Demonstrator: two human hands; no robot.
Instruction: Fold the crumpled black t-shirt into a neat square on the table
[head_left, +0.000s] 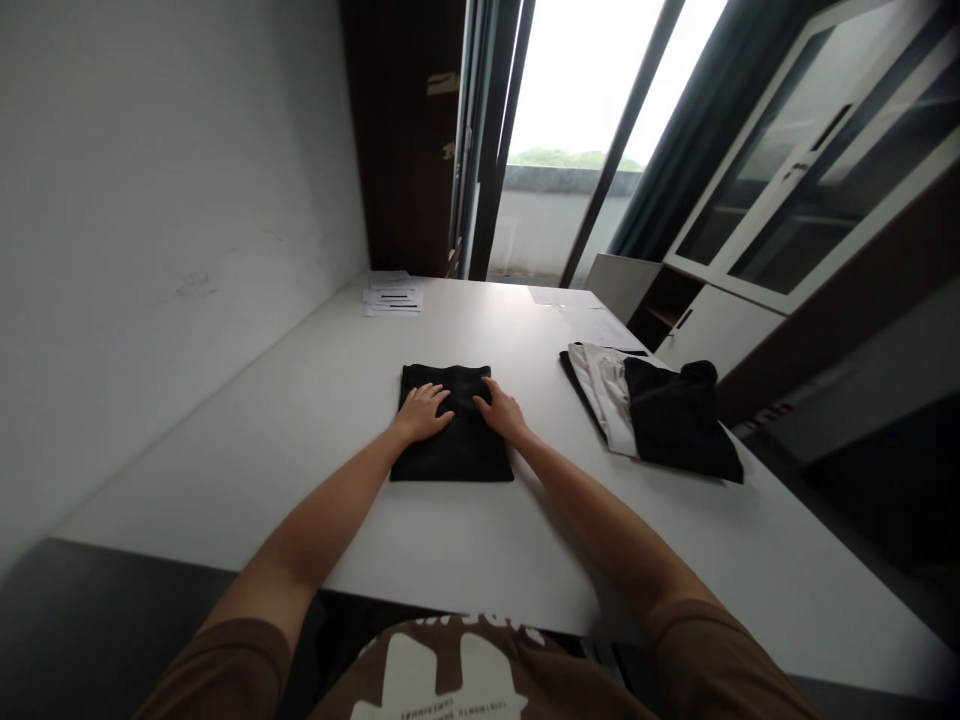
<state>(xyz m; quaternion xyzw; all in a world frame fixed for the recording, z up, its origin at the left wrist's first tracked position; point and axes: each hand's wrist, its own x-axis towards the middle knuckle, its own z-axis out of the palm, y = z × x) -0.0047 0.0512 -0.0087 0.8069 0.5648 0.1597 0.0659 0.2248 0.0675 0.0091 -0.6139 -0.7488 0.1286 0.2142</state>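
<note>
A black cloth item (457,450), folded into a flat rectangle, lies on the white table in front of me. My left hand (425,411) rests palm down on its left part, fingers stretched forward and spread. On its right edge lies my right hand (501,408), with the fingers apart and pointing inward and away from me. Neither hand grips the cloth. What kind of garment it is, I cannot tell from the folded shape.
To the right is a stack of black and white clothes (667,410) near the table's right edge. Papers (394,296) lie at the far left, and more sheets (596,325) at the far right. A wall (187,220) borders the left side; a white cabinet (795,170) stands at right.
</note>
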